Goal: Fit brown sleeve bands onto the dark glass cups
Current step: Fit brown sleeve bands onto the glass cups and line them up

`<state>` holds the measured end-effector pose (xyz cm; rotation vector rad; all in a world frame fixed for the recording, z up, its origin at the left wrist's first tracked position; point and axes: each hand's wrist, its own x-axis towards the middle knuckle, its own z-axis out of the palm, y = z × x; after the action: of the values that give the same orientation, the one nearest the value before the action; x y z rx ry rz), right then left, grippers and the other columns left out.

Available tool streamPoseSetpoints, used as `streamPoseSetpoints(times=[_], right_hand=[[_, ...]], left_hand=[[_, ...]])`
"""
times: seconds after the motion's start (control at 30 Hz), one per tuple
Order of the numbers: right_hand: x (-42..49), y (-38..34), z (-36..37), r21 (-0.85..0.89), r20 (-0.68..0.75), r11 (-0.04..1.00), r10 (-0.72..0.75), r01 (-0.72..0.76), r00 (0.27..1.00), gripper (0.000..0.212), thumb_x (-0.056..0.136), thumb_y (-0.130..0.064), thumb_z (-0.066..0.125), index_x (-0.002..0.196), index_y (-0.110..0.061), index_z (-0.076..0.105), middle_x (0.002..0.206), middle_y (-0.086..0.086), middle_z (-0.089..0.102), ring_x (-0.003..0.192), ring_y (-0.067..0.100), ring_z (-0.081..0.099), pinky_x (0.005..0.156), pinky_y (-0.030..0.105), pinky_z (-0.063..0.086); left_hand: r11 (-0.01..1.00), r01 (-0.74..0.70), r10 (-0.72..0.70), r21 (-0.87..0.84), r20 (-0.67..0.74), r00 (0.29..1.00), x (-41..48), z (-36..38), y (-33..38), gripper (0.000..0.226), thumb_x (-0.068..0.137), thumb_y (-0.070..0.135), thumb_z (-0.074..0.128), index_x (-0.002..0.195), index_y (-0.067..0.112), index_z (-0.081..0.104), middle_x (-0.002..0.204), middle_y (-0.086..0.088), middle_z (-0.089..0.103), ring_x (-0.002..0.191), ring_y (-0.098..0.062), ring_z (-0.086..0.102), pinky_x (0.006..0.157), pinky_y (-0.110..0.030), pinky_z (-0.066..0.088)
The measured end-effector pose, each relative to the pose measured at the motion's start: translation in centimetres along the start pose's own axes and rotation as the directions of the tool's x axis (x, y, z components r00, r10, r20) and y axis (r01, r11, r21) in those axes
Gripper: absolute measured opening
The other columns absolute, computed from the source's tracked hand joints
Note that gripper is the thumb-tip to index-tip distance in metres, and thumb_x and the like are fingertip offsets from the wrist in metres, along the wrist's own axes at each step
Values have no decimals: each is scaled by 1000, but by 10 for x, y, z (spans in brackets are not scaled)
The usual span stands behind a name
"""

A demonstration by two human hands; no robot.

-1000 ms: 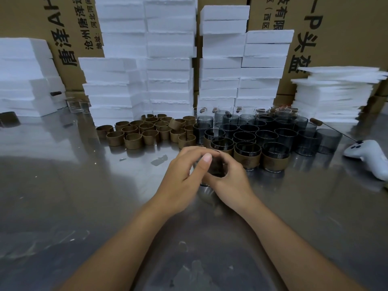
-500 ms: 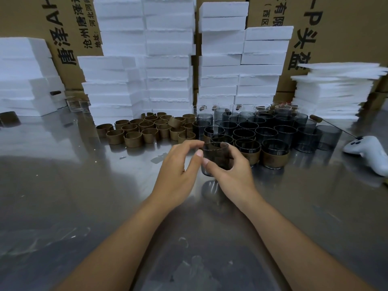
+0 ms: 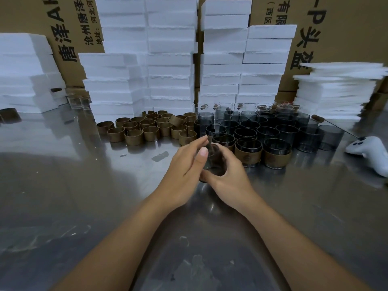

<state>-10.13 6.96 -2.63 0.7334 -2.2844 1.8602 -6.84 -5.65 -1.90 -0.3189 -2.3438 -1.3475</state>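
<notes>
Dark glass: one cup (image 3: pixel 214 161) sits in the right hand (image 3: pixel 228 181), grip curled round it, low at the tabletop (image 3: pixel 84 196) (touching or not, I cannot tell). The left hand (image 3: pixel 184 164) shows a wide grip, fingers straight beside it. Behind stand bands (image 3: pixel 147 130) and cups (image 3: pixel 268 131).

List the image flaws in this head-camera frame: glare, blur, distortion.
Head view: the shiny metal table mirrors the stacked white foam blocks in soft glare patches; head view: wide-angle distortion bows those stacks near the edges; head view: the left hand looks slightly motion-smeared, and the dark glass cup gripped by the right hand is murky.
</notes>
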Motion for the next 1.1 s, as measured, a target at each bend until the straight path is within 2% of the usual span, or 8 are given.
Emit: streamPoseSetpoints(times=[0.13,0.27,0.47,0.7,0.77,0.87,1.0,1.1], right_hand=[[0,0,0,19,30,1000,-10,9,999,61,78,-14,75,134,-18,50,126,5,58,119,18,55,102,44,45],[1,-1,-3,5,6,1000,-6,6,1000,50,78,-11,72,125,-16,55,121,6,60,116,21,57,100,44,46],[3,-2,-3,110,-97,994,31,-20,995,40,80,-10,75,116,-13,61,112,7,64,97,6,63,70,11,49],[3,-1,-6,210,-147,977,62,-30,987,28,79,-13,77,95,-31,62,81,-14,71,76,-2,66,68,19,56],[3,-1,-6,196,-160,980,60,-28,985,31,79,-10,76,92,-34,61,84,-12,70,78,-4,66,72,20,56],[3,-1,-5,172,-142,985,43,-18,989,36,81,-4,72,98,-33,59,103,0,66,84,-4,64,65,9,50],[2,-2,-4,94,-95,995,52,-43,994,51,83,-11,72,129,-17,53,125,5,58,113,11,58,89,19,49],[-1,-4,-2,58,-70,998,1,4,998,53,82,-7,72,130,-17,52,125,4,58,116,12,56,102,32,46]], left_hand=[[996,-62,61,63,10,998,-2,1,5,50,94,56,27,136,35,44,137,12,48,133,-3,34,110,-37,34],[983,-177,177,55,-6,984,-5,6,13,49,93,52,27,128,31,53,127,9,55,127,-8,44,107,-39,37],[970,-230,236,83,-70,969,-4,4,14,39,94,45,32,121,31,57,116,11,61,119,-6,48,100,-29,40],[988,-138,146,65,-138,980,-3,1,11,28,95,38,40,117,34,57,113,20,57,114,3,46,83,-31,49],[987,-108,124,119,-130,984,-2,2,7,28,97,34,43,122,32,55,118,16,57,116,6,43,95,-16,38],[981,-41,48,188,-33,998,-1,5,2,41,98,34,43,139,30,41,137,11,47,123,7,33,92,5,20],[996,40,-43,76,39,998,-1,9,-1,59,97,44,42,150,33,19,147,22,28,127,17,19,90,5,15],[983,137,-136,-119,15,991,2,9,1,63,93,42,52,148,30,23,135,27,37,120,16,33,85,9,24]])
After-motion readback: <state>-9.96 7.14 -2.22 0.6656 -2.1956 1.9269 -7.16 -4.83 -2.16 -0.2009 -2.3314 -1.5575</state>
